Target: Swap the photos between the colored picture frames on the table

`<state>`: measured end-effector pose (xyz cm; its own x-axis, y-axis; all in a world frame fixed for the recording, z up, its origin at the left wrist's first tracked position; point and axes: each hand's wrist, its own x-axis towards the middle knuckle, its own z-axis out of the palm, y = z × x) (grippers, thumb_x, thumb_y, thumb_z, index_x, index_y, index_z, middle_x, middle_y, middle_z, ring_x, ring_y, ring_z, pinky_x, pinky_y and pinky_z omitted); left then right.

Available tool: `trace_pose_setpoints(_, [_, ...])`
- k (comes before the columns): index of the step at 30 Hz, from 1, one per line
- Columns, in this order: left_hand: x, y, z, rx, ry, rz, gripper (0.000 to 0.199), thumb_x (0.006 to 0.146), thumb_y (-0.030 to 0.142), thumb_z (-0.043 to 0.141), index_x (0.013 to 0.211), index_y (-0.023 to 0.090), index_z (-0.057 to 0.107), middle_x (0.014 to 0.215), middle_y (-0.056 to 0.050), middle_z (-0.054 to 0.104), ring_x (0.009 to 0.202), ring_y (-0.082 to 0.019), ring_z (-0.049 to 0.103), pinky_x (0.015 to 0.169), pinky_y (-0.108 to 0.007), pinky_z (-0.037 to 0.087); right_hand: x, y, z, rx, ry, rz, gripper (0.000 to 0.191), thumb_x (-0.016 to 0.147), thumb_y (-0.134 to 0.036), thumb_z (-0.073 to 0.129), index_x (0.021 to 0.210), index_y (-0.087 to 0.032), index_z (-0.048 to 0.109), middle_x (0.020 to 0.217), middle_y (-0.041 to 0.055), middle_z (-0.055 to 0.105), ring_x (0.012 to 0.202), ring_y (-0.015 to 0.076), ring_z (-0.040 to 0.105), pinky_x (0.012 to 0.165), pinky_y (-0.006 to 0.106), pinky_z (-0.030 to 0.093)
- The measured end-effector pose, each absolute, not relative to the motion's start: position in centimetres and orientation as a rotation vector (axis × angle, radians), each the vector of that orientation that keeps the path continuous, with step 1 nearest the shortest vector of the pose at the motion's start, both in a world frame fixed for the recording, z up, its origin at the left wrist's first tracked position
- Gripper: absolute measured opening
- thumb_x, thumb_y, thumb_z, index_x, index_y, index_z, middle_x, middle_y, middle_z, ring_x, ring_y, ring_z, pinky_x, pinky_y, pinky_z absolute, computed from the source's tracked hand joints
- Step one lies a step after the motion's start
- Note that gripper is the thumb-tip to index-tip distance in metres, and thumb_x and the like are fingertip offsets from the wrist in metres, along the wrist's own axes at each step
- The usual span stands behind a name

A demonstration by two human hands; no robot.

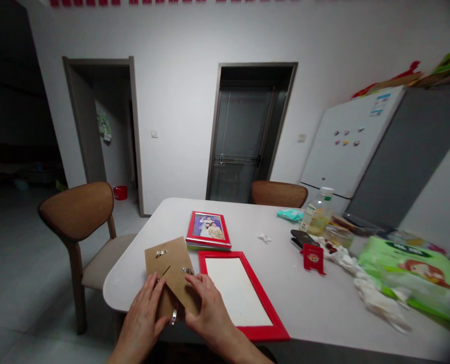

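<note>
Both hands are on a brown photo frame backing board point(177, 258) at the near left edge of the table. Metal hangers and a slit show on its upturned face, and a flap on it seems partly raised. My left hand point(143, 311) grips the lower left side, fingers bent over the board. My right hand point(208, 306) pinches the right side, thumb and fingers around the edge. Touching or close beside it lies a red photo frame point(257, 290) with a pale, plain inside. Behind them, a smaller red-edged framed photo point(210, 227) lies face up on a stack.
A white table point(285, 308) carries crumpled tissue point(264, 237), a red card-like stand point(313, 259), a dark phone-like object point(303, 237), a bottle point(318, 210) and a green tissue pack point(414, 268). Wooden chairs stand at the left point(79, 210) and far side point(280, 192).
</note>
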<state>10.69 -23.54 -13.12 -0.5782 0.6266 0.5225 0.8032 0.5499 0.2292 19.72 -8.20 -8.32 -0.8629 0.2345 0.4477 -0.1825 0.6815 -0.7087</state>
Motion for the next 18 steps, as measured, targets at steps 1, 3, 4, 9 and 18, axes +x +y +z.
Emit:
trace_pose_setpoints(1, [10.5,-23.6,-13.4,-1.181,-2.384,-0.669,0.071,0.064,0.008,0.052,0.126,0.026,0.022,0.133,-0.009,0.031,0.120,-0.024,0.030,0.094,-0.042,0.034,19.7,-8.2,-8.4,-0.039,-2.369,1.078,0.056,0.056,-0.009,0.053,0.110,-0.019,0.047,0.102,0.0070,0.048,0.093,0.0168,0.049,0.082,0.029,0.043])
trace_pose_setpoints(3, [10.3,-23.8,-13.8,-1.207,-2.367,-0.699,0.076,0.060,0.010,0.056,0.126,0.026,0.022,0.134,-0.009,0.029,0.120,-0.025,0.029,0.094,-0.043,0.034,19.7,-8.2,-8.7,-0.054,-2.359,1.081,0.056,0.056,-0.009,0.054,0.110,-0.019,0.047,0.103,0.0070,0.048,0.094,0.0173,0.049,0.082,0.030,0.043])
trace_pose_setpoints(4, [10.4,-23.9,-14.1,-1.216,-2.366,-0.697,0.079,0.058,0.009,0.058,0.126,0.026,0.022,0.135,-0.009,0.027,0.120,-0.027,0.028,0.095,-0.044,0.033,19.6,-8.2,-8.9,-0.066,-2.357,1.084,0.056,0.056,-0.010,0.054,0.110,-0.019,0.047,0.102,0.0069,0.048,0.094,0.0177,0.049,0.083,0.030,0.043])
trace_pose_setpoints(9, [10.4,-24.7,-15.2,-1.240,-2.312,-0.694,0.069,0.061,0.003,0.047,0.124,0.025,0.029,0.132,-0.008,0.034,0.117,-0.024,0.035,0.092,-0.040,0.037,19.4,-8.1,-9.2,-0.096,-2.377,1.109,0.057,0.054,-0.009,0.054,0.110,-0.019,0.047,0.103,0.0066,0.047,0.095,0.0169,0.049,0.084,0.030,0.042])
trace_pose_setpoints(18, [11.7,-22.4,-11.9,-1.333,-2.157,-0.801,0.050,0.068,0.008,0.044,0.116,0.020,0.040,0.124,-0.011,0.045,0.113,-0.022,0.042,0.089,-0.037,0.041,22.6,-5.2,-5.8,-0.071,-2.454,1.011,0.046,0.058,-0.013,0.052,0.104,-0.019,0.053,0.104,0.0069,0.047,0.096,0.0170,0.048,0.086,0.029,0.040])
